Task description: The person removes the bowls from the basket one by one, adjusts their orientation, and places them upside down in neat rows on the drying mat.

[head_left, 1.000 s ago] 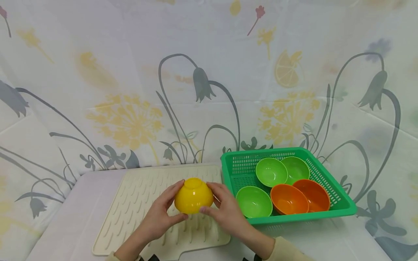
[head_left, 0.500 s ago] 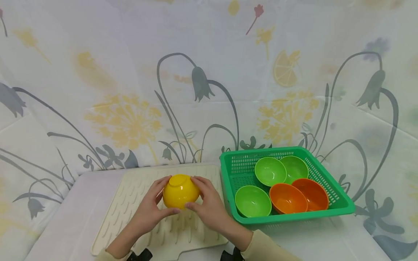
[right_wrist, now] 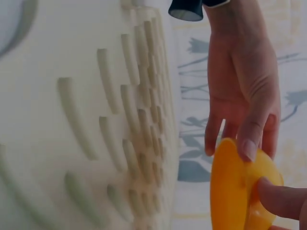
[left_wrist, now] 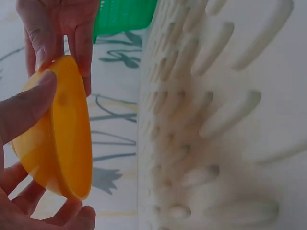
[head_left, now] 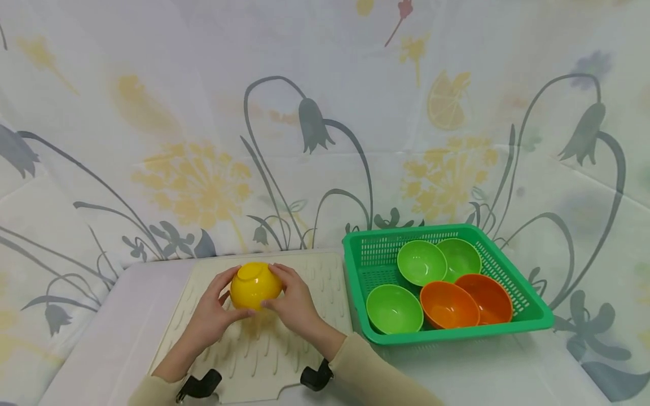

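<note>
A yellow bowl (head_left: 255, 287), turned upside down with its foot ring upward, is held above a cream ridged drying mat (head_left: 304, 349). The left hand (head_left: 210, 307) grips its left side, thumb on the near wall. On the opposite side the right hand (head_left: 297, 299) grips it too, thumb in front. Seen from the left wrist, the bowl's rim (left_wrist: 72, 143) faces the mat and stays apart from it. From the right wrist view, both thumbs press the outside of the yellow bowl (right_wrist: 228, 187).
Right of the mat stands a green slotted basket (head_left: 457, 334). It holds green bowls, such as one at the front left (head_left: 395, 310), and two orange bowls, one in front (head_left: 449, 305). A flower-printed cloth (head_left: 325, 113) hangs behind.
Both hands have carried the yellow bowl leftward and slightly away from the person, over the mat. It stays upside down. The basket and its bowls have not moved.
</note>
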Tool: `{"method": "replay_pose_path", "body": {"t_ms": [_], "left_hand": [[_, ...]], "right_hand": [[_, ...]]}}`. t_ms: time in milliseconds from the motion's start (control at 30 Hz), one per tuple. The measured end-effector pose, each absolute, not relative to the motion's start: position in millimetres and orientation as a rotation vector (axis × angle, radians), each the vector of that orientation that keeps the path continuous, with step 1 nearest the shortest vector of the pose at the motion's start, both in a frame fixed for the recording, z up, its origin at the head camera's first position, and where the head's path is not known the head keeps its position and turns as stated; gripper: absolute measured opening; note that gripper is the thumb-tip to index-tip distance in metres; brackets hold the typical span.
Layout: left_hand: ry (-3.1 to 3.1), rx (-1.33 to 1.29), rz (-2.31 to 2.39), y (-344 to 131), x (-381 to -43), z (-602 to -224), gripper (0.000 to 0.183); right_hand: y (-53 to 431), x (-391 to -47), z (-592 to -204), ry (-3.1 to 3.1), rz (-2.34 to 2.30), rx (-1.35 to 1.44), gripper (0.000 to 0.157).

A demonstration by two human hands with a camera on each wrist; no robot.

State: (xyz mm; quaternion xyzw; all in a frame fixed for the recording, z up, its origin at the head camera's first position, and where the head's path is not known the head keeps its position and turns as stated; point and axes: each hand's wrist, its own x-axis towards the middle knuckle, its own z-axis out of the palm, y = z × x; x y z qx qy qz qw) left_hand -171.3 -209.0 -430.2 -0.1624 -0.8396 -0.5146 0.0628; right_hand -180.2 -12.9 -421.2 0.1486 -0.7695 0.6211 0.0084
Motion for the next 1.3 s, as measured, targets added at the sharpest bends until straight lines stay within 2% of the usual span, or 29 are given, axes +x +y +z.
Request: {"method": "replay_pose_path", "body": {"t_ms": [200,400,533,900,1100,1300], "left_hand": [[-2.548,-0.404,-1.486,-221,-183,-435,0.083],[-2.561,-0.290,-1.367,-231,-197,-438,0.084],[-2.567,-0.218,-1.281,-238,-207,-441,0.083],[-2.594,-0.170,-1.202,-259,-225,-449,0.084],[-2.694,-0.114,-1.262,-266,-233,-453,0.091],[-2.730,0.033,-1.345,-267,-237,-458,0.090]], "right_hand": [[-38,-196,-427,-2.391,1.990,0.286,0.067],[-65,-214,-433,-2.382,2.071,0.000,0.059],[-81,-225,-436,-2.349,2.084,-0.070,0.054],[-98,-239,-442,-2.567,1.926,0.103,0.053],[-99,-243,-447,-2.684,1.732,0.276,0.046],[-104,-248,-458,-2.792,1.608,0.389,0.051]]}}
